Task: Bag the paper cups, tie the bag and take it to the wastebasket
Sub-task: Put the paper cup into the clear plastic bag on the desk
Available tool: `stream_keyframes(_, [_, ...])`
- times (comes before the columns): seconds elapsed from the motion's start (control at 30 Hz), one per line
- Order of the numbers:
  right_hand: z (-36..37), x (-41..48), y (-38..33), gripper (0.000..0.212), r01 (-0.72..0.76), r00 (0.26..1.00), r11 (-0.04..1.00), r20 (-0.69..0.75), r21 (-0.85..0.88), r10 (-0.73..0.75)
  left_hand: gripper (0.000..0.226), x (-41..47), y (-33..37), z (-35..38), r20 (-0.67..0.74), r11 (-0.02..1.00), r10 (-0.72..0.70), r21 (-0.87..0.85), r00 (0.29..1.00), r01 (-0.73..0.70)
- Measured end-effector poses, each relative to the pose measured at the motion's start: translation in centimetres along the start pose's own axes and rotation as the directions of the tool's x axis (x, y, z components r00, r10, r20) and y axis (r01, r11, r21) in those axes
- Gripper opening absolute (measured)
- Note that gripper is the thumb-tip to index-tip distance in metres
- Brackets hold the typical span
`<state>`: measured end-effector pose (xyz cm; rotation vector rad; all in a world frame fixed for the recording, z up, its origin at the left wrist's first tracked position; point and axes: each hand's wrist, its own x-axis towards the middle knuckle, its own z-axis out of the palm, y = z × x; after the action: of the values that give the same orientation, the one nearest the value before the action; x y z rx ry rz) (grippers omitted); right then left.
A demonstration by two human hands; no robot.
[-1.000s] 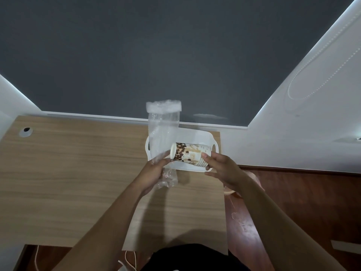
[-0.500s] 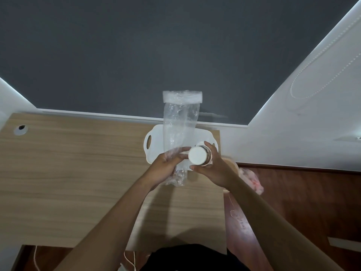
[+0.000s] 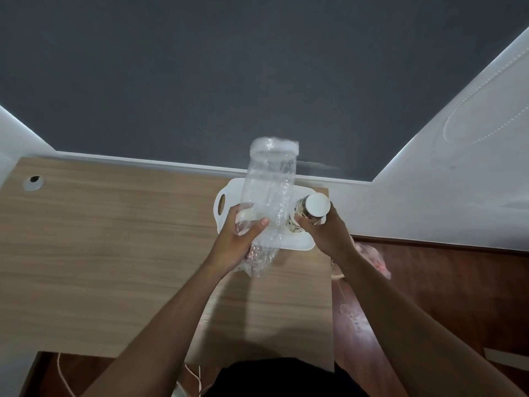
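1. Paper cups [image 3: 313, 210]: nested stack, white base facing me. My right hand [image 3: 326, 233] has its fingers wrapped round the stack, over the white tray [image 3: 297, 243] at the table's far right corner. Cups are still outside the bag, just beside its wall.
2. Clear bag [image 3: 269, 190] is held upright by my left hand [image 3: 237, 239], thumb and fingers clamped on the lower part, crumpled tail hanging below the palm. Top end is puffed w/ a whitish band; can't tell which end is the mouth.
3. Risk: film looks limp and slick, and one hand prob. can't keep the mouth open. Cup rim could snag the plastic and the stack jam or come apart.
4. Risk: grip too hard and the paper crushes; too loose and the stack slides out onto the tray.
5. Risk: right wrist sits about over the table's right edge. A drop there goes to the floor [image 3: 429, 282], near a pink thing [image 3: 375, 259], maybe a lined bin, not sure.
6. Room: broad stretch of table [image 3: 114, 253] to the left. Wall is close behind the tray, so nothing fwd. I'd work leftward and toward me.
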<state>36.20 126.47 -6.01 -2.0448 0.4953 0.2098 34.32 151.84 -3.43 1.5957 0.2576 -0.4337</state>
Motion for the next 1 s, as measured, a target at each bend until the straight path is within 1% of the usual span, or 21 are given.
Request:
stream_keyframes(0.07, [0.2,0.5,0.0,0.081,-0.017,1.000,1.000,0.006,0.007,0.017,0.044,-0.2,0.1,-0.1,-0.013,0.997,0.015,-0.075,1.000,-0.016])
stream_keyframes(0.13, [0.4,1.0,0.1,0.080,-0.027,1.000,1.000,0.008,-0.002,0.027,0.034,-0.5,0.2,-0.1,-0.022,0.990,-0.017,-0.144,1.000,0.013])
stream_keyframes(0.17, [0.4,1.1,0.0,0.079,-0.031,0.999,1.000,0.010,-0.004,0.031,0.031,-0.5,0.0,-0.2,-0.023,0.988,-0.029,-0.151,0.999,0.025])
stream_keyframes(0.27, [0.9,1.5,0.2,0.075,-0.044,0.998,0.999,0.036,-0.024,0.044,0.024,-0.2,-1.2,-0.9,-0.034,0.996,-0.011,-0.094,0.999,0.007])
stream_keyframes(0.37, [1.2,1.8,0.8,0.071,-0.048,0.997,0.998,0.061,-0.042,0.051,0.013,0.1,-2.1,-1.2,-0.052,0.998,-0.026,-0.062,0.998,0.023])
stream_keyframes(0.5, [1.5,1.9,1.3,0.067,-0.068,0.996,0.992,0.058,-0.109,0.074,0.013,0.4,-3.0,-1.6,-0.036,0.998,-0.044,-0.057,0.998,0.042])
stream_keyframes(0.63, [1.0,1.7,1.4,0.065,-0.099,0.990,0.987,0.091,-0.127,0.111,0.014,0.4,-3.1,-1.6,-0.034,0.997,-0.050,-0.068,0.998,0.048])
stream_keyframes(0.7, [0.6,1.3,0.8,0.067,-0.117,0.989,0.984,0.076,-0.134,0.128,0.016,0.3,-3.0,-1.6,-0.031,0.995,-0.053,-0.089,0.998,0.050])
stream_keyframes(0.77, [0.3,0.9,-0.3,0.067,-0.129,0.991,0.984,0.018,-0.120,0.132,0.017,0.1,-2.9,-1.5,-0.028,0.994,-0.041,-0.099,0.999,0.038])
stream_keyframes(0.83, [0.2,0.4,-1.2,0.059,-0.106,0.993,0.990,-0.062,-0.096,0.100,0.018,-0.1,-2.7,-1.5,-0.028,0.993,-0.027,-0.111,0.999,0.024])
stream_keyframes(0.9, [0.0,-0.5,-2.3,0.049,-0.049,0.992,0.996,-0.124,-0.075,0.040,0.018,-0.4,-2.5,-1.3,-0.024,0.992,-0.015,-0.126,1.000,0.011])
stream_keyframes(0.97, [0.2,-1.4,-3.3,0.032,-0.020,0.992,0.999,-0.128,-0.046,0.014,0.017,-0.5,-2.4,-1.1,-0.014,0.991,-0.001,-0.133,1.000,-0.001])
stream_keyframes(1.0, [0.4,-1.7,-3.8,0.028,-0.022,0.996,0.999,-0.093,-0.041,0.018,0.016,-0.7,-2.4,-1.1,0.000,0.991,0.003,-0.133,1.000,-0.003])
